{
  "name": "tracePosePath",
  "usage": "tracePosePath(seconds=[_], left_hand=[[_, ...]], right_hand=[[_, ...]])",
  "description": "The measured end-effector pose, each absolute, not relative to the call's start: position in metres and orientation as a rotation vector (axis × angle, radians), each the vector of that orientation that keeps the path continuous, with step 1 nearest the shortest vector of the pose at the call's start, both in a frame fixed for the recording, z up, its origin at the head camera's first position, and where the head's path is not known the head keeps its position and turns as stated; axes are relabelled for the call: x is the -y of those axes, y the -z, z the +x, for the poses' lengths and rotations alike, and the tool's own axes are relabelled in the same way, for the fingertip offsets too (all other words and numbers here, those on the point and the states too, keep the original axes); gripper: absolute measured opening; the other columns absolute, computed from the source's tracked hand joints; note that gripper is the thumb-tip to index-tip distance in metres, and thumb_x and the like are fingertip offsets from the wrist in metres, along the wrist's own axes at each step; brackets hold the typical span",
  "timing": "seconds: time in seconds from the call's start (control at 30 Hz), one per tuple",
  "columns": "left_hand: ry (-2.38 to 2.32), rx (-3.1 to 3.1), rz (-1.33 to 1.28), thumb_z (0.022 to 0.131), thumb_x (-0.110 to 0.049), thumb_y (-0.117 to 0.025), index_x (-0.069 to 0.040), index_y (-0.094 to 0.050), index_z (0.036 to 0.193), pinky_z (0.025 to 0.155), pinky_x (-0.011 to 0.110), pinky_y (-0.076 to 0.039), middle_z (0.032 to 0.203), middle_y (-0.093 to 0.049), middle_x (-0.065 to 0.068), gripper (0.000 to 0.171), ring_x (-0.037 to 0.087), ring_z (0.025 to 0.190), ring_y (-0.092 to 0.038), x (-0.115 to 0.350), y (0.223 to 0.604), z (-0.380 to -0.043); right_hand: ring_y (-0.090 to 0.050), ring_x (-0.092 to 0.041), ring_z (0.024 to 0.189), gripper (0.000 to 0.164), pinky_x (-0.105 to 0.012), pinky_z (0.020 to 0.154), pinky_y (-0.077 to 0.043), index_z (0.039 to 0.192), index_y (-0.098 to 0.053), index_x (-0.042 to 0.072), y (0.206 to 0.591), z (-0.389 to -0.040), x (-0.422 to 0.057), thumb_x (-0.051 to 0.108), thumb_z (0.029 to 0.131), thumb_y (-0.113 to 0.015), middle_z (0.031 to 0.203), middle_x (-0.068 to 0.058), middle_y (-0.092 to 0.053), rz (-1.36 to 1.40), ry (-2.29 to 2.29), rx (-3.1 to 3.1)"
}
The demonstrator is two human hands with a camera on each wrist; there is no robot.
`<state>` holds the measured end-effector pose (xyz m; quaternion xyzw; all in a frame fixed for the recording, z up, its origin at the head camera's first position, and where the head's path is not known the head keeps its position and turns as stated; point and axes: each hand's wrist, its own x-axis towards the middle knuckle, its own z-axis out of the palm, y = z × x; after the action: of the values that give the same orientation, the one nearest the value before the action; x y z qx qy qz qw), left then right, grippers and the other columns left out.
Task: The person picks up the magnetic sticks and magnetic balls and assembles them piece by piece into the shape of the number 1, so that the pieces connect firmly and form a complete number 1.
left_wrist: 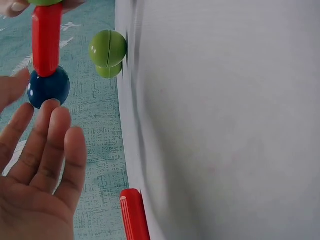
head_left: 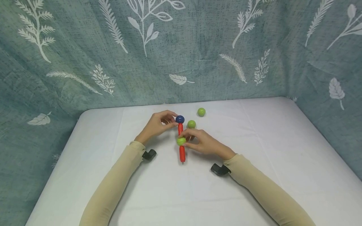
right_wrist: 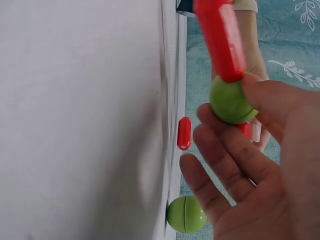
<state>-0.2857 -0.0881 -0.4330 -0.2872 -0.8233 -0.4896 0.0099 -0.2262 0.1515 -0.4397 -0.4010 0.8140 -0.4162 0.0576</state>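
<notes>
A blue ball [head_left: 179, 119], a red rod [head_left: 180, 128], a green ball [head_left: 181, 142] and a second red rod [head_left: 182, 153] stand joined in a straight line, raised off the table. At the far end, my left hand [head_left: 157, 125] pinches the blue ball between thumb and fingertips. My right hand [head_left: 205, 143] grips the green ball between the two rods, thumb and forefinger on either side of it. The second rod points toward me, its near end free. In the left wrist view the rod [left_wrist: 46, 40] meets the blue ball directly.
Two loose green balls lie behind the right hand, one nearer [head_left: 191, 124] and one farther [head_left: 201, 112]. A loose red rod [right_wrist: 184, 133] rests on the white-covered table [head_left: 181, 194], hidden in the head view. A patterned green cloth [head_left: 198, 62] hangs behind.
</notes>
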Motion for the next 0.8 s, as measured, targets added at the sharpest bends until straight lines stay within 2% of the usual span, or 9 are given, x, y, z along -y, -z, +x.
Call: tracePosePath(seconds=[0.17, 0.37, 0.6, 0.8], left_hand=[[1.48, 2.623, -0.924, 0.086, -0.022, -0.076, -0.01, -0.064, 0.125, 0.078, 0.031, -0.055, 0.089, -0.069, 0.004, 0.042, 0.017, 0.082, -0.064, 0.0894, 0.4343, -0.2853], [1.489, 2.684, -0.954, 0.086, -0.019, -0.077, -0.004, -0.066, 0.123, 0.08, 0.031, -0.056, 0.09, -0.07, 0.005, 0.041, 0.017, 0.084, -0.065, 0.0908, 0.4369, -0.2859], [1.457, 2.75, -0.985, 0.083, -0.007, -0.077, -0.001, -0.067, 0.119, 0.08, 0.031, -0.056, 0.089, -0.069, 0.007, 0.038, 0.019, 0.084, -0.064, 0.0894, 0.4357, -0.2843], [1.337, 2.811, -0.993, 0.081, -0.013, -0.081, -0.002, -0.066, 0.122, 0.08, 0.031, -0.056, 0.088, -0.068, 0.006, 0.045, 0.017, 0.084, -0.063, 0.0883, 0.434, -0.2834]], right_hand=[[-0.061, -0.008, 0.093, 0.027, -0.034, 0.083, -0.053, 0.119, -0.063, 0.018, 0.4428, -0.2265, -0.1531, 0.019, 0.092, -0.069, 0.105, 0.007, -0.068, -1.175, 1.238, -2.46], [-0.06, -0.011, 0.092, 0.028, -0.033, 0.082, -0.052, 0.119, -0.062, 0.018, 0.445, -0.2277, -0.1547, 0.017, 0.092, -0.07, 0.106, 0.007, -0.067, -1.17, 1.193, -2.467], [-0.061, -0.012, 0.088, 0.026, -0.031, 0.079, -0.053, 0.117, -0.063, 0.017, 0.4467, -0.2288, -0.1536, 0.016, 0.091, -0.07, 0.105, 0.006, -0.067, -1.19, 1.183, -2.461], [-0.06, -0.011, 0.085, 0.026, -0.028, 0.077, -0.052, 0.117, -0.063, 0.018, 0.4472, -0.2276, -0.1531, 0.017, 0.092, -0.07, 0.097, 0.005, -0.067, -1.145, 1.147, -2.453]])
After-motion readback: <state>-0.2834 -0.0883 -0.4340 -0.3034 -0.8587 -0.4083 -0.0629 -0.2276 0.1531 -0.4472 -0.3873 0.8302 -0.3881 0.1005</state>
